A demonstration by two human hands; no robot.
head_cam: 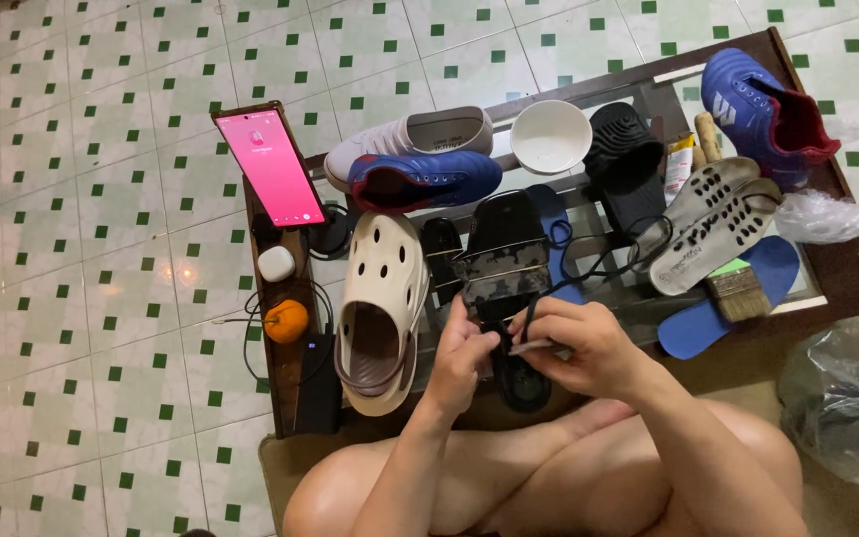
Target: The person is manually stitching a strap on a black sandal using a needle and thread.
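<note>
— Green-and-white tiled floor (pixel 101 328) all around, and a low wooden-framed glass table (pixel 852 268) crowded with footwear. What sits in the head view nearest the person?

— A black sandal (pixel 502 288), lying lengthwise on the table's near edge. The left hand (pixel 461 360) grips its left side, fingers curled against the sole. The right hand (pixel 589 348) closes over its heel end, fingertips pinching a thin pale strip (pixel 532 347); what that strip is, I cannot tell. The heel itself is mostly hidden under both hands.

— And beside it?

— A cream clog (pixel 380 313) just to the left, touching the table's front rail. Behind it a blue shoe (pixel 425 181) lies against a white sneaker (pixel 412 139). A white bowl (pixel 550 136) stands next to a black slipper (pixel 624 149).

— Further right?

— Two grey perforated insoles (pixel 713 224) overlap a blue insole (pixel 733 298), with a brush (pixel 738 293) across it. Another blue shoe (pixel 763 111) sits at the far corner. A clear plastic bag (pixel 819 217) is partly cut off by it.

— On the left rail?

— A phone (pixel 270 167) with a pink screen stands propped, then a small white case (pixel 276 263), an orange fruit (pixel 285 320) and a dark box (pixel 318 393) with cables. The person's crossed legs (pixel 549 472) fill the bottom, cut off by the frame.
</note>
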